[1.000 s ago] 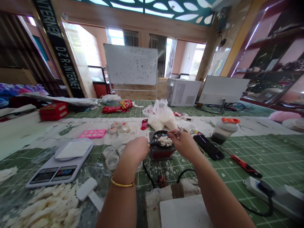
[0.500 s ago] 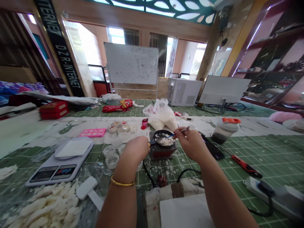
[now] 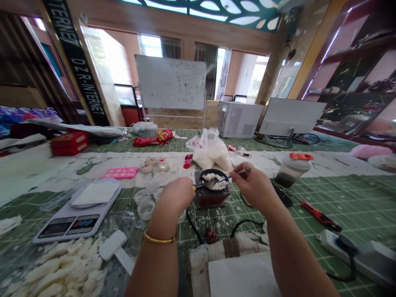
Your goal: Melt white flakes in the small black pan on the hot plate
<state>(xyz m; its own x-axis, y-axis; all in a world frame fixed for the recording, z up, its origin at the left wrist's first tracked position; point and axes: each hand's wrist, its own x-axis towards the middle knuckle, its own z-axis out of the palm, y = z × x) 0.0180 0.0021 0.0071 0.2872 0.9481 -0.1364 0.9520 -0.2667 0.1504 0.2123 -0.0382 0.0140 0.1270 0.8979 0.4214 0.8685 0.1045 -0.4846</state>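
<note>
A small black pan (image 3: 215, 170) holding white pieces (image 3: 222, 185) sits on a squat red-fronted stove (image 3: 213, 200) near the middle of the table (image 3: 312, 198), well in from the far edge. The left hand (image 3: 177, 196) is closed on its handle (image 3: 199, 187); the right hand (image 3: 251, 181) pinches a slender blue-shafted tool (image 3: 224, 178) reaching into the pieces. Short, light strokes inside the rim, with the pan held firmly level, should avoid spills; the black cord (image 3: 193, 227) toward the near edge is best left slack.

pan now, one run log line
pan: on stove, white lumps inside | left hand: grips handle | right hand: holds stick angled into pan
</note>
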